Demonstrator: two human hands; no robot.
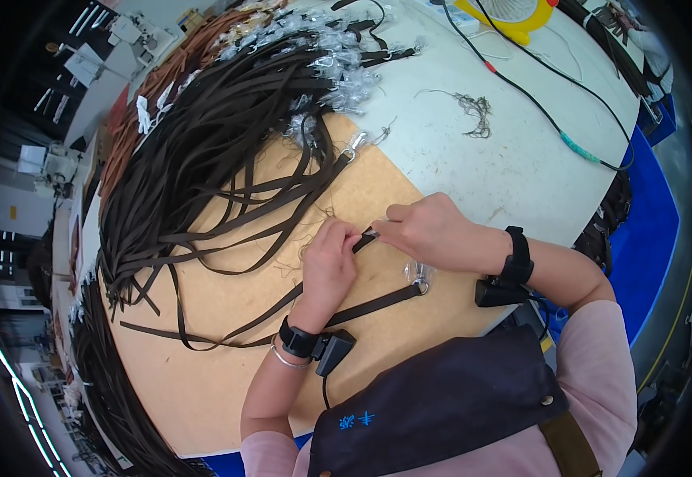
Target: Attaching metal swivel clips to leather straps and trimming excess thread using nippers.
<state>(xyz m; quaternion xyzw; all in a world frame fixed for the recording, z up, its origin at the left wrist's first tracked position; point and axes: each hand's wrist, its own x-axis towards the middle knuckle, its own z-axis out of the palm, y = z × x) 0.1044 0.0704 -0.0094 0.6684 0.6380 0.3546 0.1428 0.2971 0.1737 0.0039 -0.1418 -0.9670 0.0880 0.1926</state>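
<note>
On the head view I read both hands working near the middle of a tan sheet (195, 397) laid on the white tabletop (537, 179). The held part is one end of a dark strap (363, 242), located between the two hands and above the sheet. Left hand (332, 262): thumb and forefinger pinch the strap just below its end. Right hand (435, 231): fingers curled, thumb and forefinger pressed together on the strap's tip; a small pale piece shows at these fingertips, and I cannot tell what it is. A second dark strap (374, 307) lies on the sheet near the left wrist, with a metal ring (422, 288) at its right end and clear plastic wrap (409, 273) beside the ring. A heap of dark straps (195, 151) covers the upper left of the sheet; I note wrapped fittings (346, 83) clustered at its upper end and brown straps (147, 95) along its far side. Loose threads (477, 115) lie on the tabletop, left of a black cable (542, 110). I locate a blue bin (656, 230) beyond the table's right edge.
</note>
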